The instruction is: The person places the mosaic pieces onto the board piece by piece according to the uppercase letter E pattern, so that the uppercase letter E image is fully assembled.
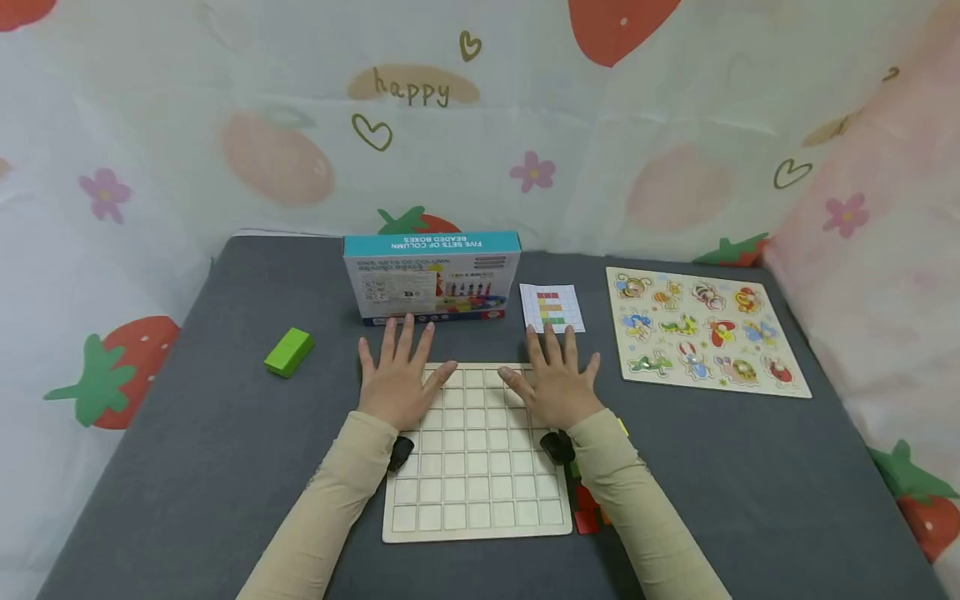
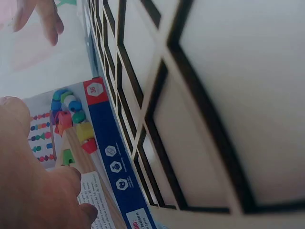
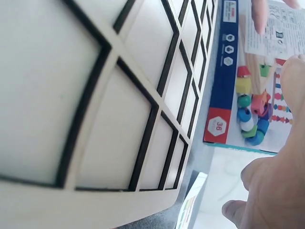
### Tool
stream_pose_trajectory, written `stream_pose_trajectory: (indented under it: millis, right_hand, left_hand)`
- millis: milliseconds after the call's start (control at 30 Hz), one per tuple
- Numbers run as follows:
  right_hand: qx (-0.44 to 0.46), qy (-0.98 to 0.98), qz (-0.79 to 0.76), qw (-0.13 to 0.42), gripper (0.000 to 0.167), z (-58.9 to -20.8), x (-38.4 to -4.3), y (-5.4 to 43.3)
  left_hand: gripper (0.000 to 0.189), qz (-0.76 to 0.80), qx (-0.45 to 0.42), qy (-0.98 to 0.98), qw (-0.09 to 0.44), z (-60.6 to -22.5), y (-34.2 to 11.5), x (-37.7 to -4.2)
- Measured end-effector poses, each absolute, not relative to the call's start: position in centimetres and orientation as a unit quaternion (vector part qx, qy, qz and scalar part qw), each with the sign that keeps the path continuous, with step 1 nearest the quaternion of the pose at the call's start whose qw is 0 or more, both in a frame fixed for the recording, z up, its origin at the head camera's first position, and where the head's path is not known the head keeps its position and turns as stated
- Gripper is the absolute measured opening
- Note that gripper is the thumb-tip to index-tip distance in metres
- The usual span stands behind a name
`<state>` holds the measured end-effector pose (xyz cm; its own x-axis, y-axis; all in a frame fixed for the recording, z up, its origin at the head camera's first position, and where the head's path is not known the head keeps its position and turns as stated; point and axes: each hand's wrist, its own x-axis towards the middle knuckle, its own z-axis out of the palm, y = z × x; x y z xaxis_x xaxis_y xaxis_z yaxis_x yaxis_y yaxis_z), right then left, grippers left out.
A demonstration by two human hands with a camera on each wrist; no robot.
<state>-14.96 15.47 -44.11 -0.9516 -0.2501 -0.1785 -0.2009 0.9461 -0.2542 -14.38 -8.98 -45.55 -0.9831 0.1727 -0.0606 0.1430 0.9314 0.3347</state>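
A pale wooden grid board with rows of white squares lies flat on the dark table. Over its far left corner spreads my left hand, fingers straight and holding nothing. My right hand is spread likewise over the far right corner, its fingertips close to a small pattern card with coloured bars on a grid. Whether the palms touch the board cannot be told. Red blocks and bits of green, orange and yellow show beside the board's right edge, partly hidden by my right forearm.
A bead-toy box stands upright behind the board. To the left lies a green block. An insect picture puzzle board lies at the right. Fruit-patterned cloth hangs behind the table and along its sides.
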Motion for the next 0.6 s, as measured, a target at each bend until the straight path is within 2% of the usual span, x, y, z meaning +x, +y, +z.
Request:
stream_pose_trajectory:
  millis: [467, 600]
  right_hand:
    - [-0.107, 0.984, -0.102, 0.102, 0.084, -44.25, -15.07, 15.28]
    - [-0.109, 0.984, -0.104, 0.098, 0.084, -43.66, -14.68, 15.68]
  left_hand:
    - [0.077, 0.168, 0.083, 0.981, 0.045, -44.94, -8.9, -14.37]
    - [0.08, 0.18, 0.089, 0.978, 0.061, -45.12, -9.31, -14.23]
